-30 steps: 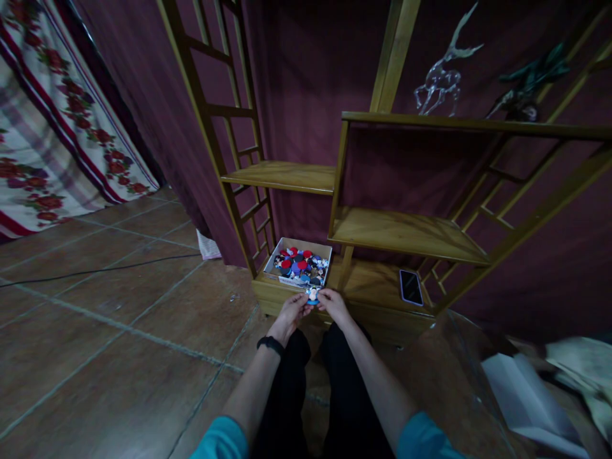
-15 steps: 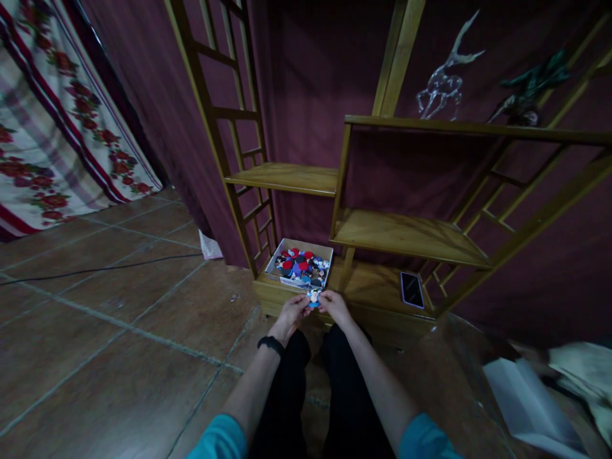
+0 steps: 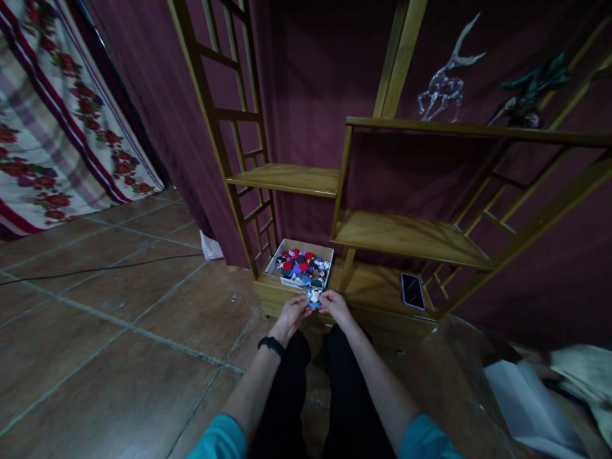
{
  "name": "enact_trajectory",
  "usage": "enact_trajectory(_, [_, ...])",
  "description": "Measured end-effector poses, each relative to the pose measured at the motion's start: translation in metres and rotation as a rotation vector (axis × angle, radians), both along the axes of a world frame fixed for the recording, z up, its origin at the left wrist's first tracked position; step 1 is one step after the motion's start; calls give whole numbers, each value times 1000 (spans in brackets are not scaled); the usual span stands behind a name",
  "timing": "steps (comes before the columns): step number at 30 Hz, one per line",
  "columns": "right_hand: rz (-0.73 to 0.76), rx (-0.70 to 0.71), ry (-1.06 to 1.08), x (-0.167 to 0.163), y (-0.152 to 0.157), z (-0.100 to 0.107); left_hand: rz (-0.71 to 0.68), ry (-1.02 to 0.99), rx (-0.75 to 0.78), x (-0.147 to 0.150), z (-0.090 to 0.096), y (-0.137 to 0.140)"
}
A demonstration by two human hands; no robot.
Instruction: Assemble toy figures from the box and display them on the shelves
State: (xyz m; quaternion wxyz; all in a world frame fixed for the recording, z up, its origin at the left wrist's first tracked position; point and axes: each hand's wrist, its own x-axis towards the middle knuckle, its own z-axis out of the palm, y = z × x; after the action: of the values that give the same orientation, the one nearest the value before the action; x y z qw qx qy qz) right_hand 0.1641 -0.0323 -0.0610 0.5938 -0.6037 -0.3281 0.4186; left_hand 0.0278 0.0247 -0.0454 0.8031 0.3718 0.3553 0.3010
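Note:
A small toy figurine [image 3: 314,298], white and blue with a round blue base, is pinched between both hands in front of the low shelf. My left hand [image 3: 292,313] has its fingers closed on the figurine's left side, and a black band circles that wrist. On the other side my right hand [image 3: 335,306] grips it with thumb and fingertips. Just beyond the hands, a white cardboard box [image 3: 327,273] holds many small figurines, with red, blue and dark round bases showing. The finer details of the held figurine are too small to make out.
The box stands on the bottom of a wooden shelf unit [image 3: 282,176]. A phone or tablet [image 3: 412,291] lies on the lower shelf to the right. Higher up stands a clear deer ornament [image 3: 442,89]. A white open carton [image 3: 530,405] sits on the floor at right, and a black cable [image 3: 95,270] crosses the tiles.
Both hands keep hold of the figurine in nearly the same place. The whole view has shifted only very slightly.

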Motion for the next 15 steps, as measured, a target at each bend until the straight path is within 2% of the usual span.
enact_trajectory(15, [16, -9, -15, 2, 3, -9, 1, 8, 6, 2, 1, -2])
